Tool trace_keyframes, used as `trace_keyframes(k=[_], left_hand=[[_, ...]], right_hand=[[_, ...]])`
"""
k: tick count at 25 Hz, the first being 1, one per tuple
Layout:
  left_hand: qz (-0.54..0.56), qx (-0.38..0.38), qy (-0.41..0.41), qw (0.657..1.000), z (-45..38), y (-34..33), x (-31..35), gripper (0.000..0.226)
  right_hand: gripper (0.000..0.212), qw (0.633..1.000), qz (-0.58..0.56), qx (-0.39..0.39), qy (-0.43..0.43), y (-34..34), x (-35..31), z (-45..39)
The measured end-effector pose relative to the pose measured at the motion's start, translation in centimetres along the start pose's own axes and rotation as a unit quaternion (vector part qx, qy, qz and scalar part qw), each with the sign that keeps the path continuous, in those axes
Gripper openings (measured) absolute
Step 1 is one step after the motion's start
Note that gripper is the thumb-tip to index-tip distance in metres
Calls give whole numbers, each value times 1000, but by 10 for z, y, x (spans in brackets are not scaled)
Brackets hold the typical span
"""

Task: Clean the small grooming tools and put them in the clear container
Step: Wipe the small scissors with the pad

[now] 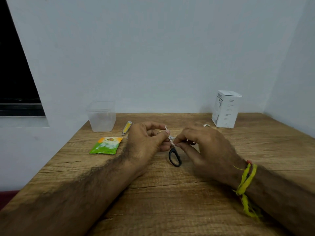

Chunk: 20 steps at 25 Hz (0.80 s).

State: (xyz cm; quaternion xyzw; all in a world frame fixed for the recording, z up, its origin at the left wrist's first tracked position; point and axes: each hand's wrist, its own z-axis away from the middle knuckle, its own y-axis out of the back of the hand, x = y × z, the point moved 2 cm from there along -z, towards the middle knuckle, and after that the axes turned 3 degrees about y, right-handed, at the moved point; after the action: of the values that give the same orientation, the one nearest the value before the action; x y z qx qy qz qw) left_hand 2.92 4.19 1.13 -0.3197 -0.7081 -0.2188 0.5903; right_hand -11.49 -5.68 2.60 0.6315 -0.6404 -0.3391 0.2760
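Pinching a pair of small scissors (174,155) between them, the left hand (146,140) and right hand (202,147) meet at the middle of the wooden table (170,198); both have fingers curled onto the metal blade end, where a scrap of white material shows, while the black handle loop hangs toward the near side. At the far left stands the clear container (101,116), upright and open-topped, with a yellow nail clipper (127,127) just right of it and a green-and-orange sachet (106,145) nearer. A white box (225,109) stands far right.

Black-handled scissors (174,156) held above table; clear container (102,118) upright, yellow clipper (127,127) beside.
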Motion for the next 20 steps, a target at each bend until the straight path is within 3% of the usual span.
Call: trace_keyframes(k=[9,14,20], left_hand=[[-4,14,6,1000,-2,1,-2,10],[-1,12,8,1000,-1,-1,-1,8],[5,19,5,1000,-2,-1,-2,8]], right_hand=[[19,999,31,-24,5,-4,-11,-2],[35,998,40,-47,9,-5,-11,-3],[25,997,34,-65,26,-6,-16,-3]])
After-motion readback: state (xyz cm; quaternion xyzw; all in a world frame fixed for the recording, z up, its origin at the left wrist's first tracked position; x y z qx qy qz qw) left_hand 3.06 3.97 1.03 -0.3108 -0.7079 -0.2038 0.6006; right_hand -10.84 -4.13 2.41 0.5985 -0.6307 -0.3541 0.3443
